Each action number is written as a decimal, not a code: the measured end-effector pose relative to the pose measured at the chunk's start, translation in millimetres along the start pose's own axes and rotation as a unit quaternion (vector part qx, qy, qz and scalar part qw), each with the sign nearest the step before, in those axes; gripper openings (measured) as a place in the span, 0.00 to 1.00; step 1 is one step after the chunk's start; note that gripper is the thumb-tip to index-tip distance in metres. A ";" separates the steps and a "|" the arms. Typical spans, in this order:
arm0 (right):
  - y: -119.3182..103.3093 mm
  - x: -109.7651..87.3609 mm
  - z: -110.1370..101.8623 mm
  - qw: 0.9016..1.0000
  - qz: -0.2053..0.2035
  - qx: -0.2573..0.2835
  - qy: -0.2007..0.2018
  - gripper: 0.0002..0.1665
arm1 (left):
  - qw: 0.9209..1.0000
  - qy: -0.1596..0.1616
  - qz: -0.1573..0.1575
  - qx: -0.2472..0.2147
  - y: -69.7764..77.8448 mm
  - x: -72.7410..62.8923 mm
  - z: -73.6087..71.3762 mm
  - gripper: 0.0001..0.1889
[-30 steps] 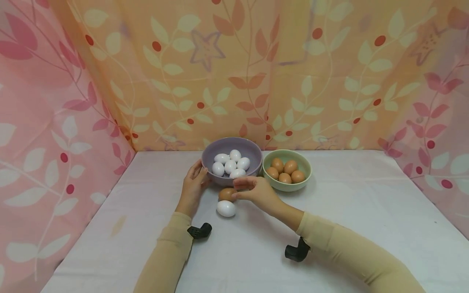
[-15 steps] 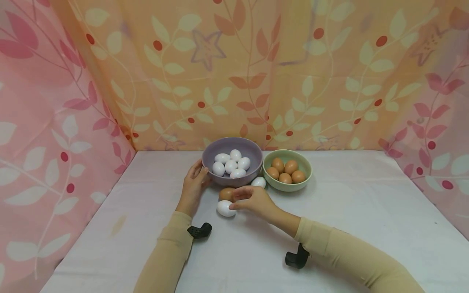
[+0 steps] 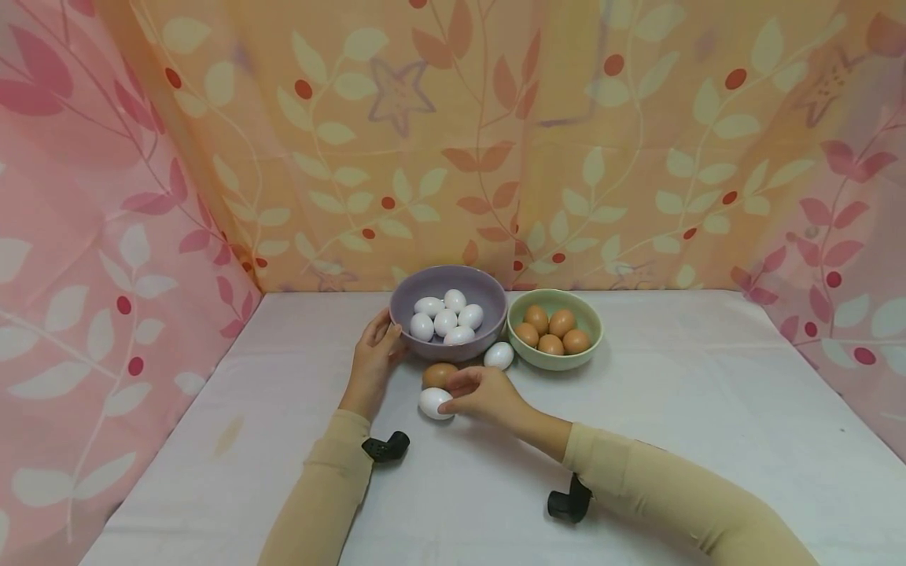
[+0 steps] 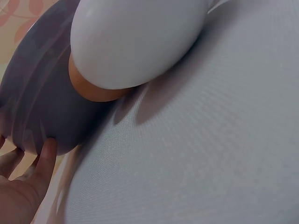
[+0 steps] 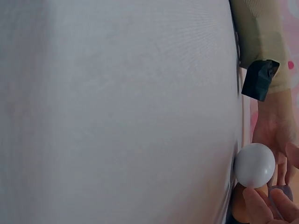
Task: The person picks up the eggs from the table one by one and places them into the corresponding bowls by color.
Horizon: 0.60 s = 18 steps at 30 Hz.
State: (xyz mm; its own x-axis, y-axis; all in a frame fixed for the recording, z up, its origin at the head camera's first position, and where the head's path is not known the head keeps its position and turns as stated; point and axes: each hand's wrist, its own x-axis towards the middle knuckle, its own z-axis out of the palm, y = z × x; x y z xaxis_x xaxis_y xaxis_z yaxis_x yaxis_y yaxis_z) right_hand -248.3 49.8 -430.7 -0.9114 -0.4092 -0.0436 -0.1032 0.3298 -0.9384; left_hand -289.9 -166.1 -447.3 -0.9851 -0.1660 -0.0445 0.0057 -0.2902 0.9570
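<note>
My left hand (image 3: 373, 363) holds the left side of a purple bowl (image 3: 488, 295), thumb in front and fingers farther back. In the left wrist view, its fingertips (image 4: 48, 145) rest against the bowl's outer wall. Several white eggs (image 3: 445, 322) lie in that bowl. My right hand (image 3: 493, 395) reaches over a white egg (image 3: 433, 402) on the table, thumb and fingers parted; the thumb overlaps the egg's right end. Right behind it lies a brown egg (image 3: 437, 375), partly covered by the right fingers. In the right wrist view, fingertips are close around the white egg (image 5: 254, 164).
A pale green bowl (image 3: 598, 326) with several brown eggs (image 3: 550, 344) stands right beside the purple one. Another white egg (image 3: 499, 355) lies on the white tablecloth (image 3: 672, 393) in front of the two bowls. Patterned curtains (image 3: 566, 141) enclose the back and sides.
My right hand has moved down from beside the brown egg to the front white egg. The white egg before the bowls, hidden behind that hand at first, now shows. My left hand stays put.
</note>
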 end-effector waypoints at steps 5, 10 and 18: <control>1.1 2.2 4.9 1.000 -0.003 -0.018 0.001 0.24 | 1.000 -0.001 0.000 -0.001 -0.7 0.4 -1.1 0.30; 0.3 2.9 11.5 0.999 -0.011 -0.038 -0.008 0.24 | 1.000 0.003 0.001 0.000 -0.8 0.7 -1.2 0.30; -1.8 3.9 19.7 0.997 -0.033 -0.066 -0.014 0.23 | 1.000 0.000 0.004 0.006 -1.7 0.9 -1.4 0.30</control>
State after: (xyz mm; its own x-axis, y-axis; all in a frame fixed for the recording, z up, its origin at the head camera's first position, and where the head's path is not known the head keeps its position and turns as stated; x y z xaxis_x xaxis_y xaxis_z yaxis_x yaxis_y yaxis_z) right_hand -243.8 30.9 -435.9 -0.8894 -0.4572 0.0054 -0.2156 0.4089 -0.8867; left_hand -290.5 -167.1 -449.4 -0.9852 -0.1676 -0.0358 0.0124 -0.2780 0.9605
